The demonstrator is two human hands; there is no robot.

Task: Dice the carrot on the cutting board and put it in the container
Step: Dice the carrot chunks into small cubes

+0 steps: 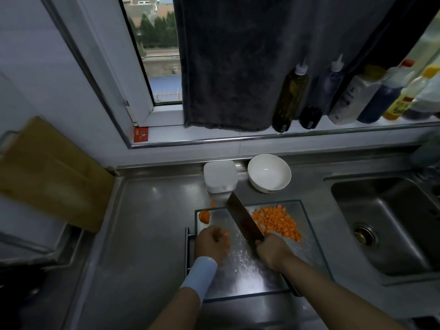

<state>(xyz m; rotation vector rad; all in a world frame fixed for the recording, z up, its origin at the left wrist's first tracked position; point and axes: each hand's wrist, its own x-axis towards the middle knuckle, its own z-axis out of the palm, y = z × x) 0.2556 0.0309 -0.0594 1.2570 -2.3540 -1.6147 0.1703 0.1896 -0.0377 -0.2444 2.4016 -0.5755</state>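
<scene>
I am gripping the cleaver [242, 217] in my right hand [273, 252], fingers clamped round its handle. The blade is lying slantwise across the clear cutting board [250, 277], its tip reaching toward the far edge. My left hand [210, 244] is pressing on the uncut carrot piece [226, 240] at the board's left side, fingers curled down over it. That hand is blurred, so I cannot tell just how the fingertips are sitting.

A heap of diced carrot [276, 222] is lying on the far right of the board, just beside the blade. A carrot stub [204, 216] is resting at the far-left corner, and one small orange bit [213, 203] is lying off the board on the steel counter [154, 222]. The square white container [220, 176] is standing beyond the board, next to a white bowl [269, 172]; I cannot tell whether it is lidded.

Judging by the heap, I am finishing the dicing, with the transfer not yet begun. To cut well, I should be tucking my left fingertips back so the knuckles are guiding the blade's flat. I should also be matching the cubes already made and chopping straight down. The board looks slick, so the piece may be prone to sliding.
</scene>
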